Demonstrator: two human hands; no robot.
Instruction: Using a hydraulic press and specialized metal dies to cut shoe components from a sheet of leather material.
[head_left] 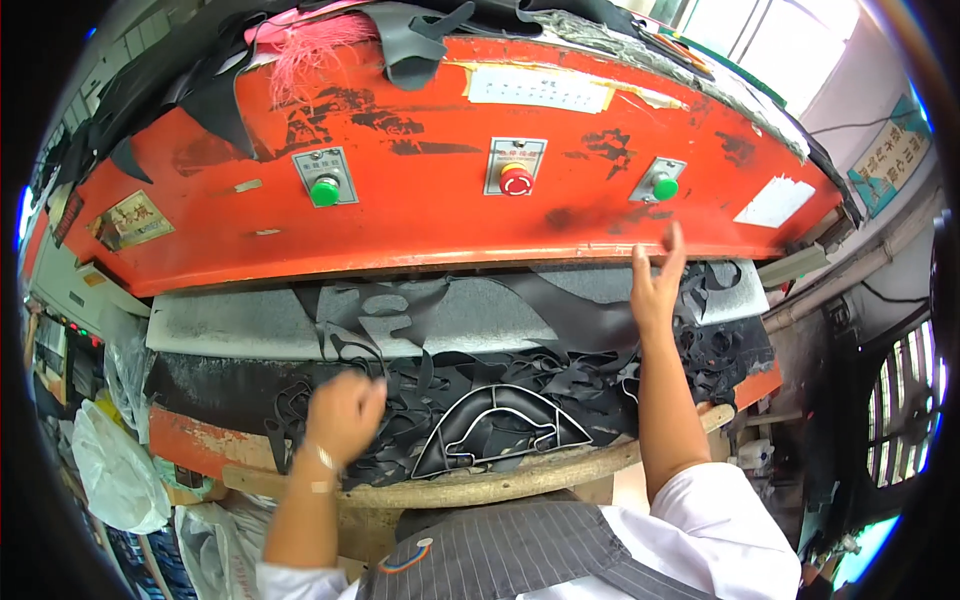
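Observation:
My left hand [345, 412] is curled closed over the heap of black scraps [480, 375]. A thin black strip [357, 347] runs close to its thumb, but I cannot make out what the fingers hold. My right hand [656, 285] reaches forward with its fingers apart and nothing in them. It is below the right green push button [664, 187], not touching it. A metal-edged, half-round cutting die [500, 428] lies on the scraps between my forearms. Beyond it, cut-out black sheet material [575, 315] lies across the pale grey cutting board [230, 322].
The red machine front [420, 225] spans the far side, with another green button [324, 192] at left and a red knob [516, 180] in the middle. A wooden rail [480, 488] edges the near side. Plastic bags [115, 465] hang at left.

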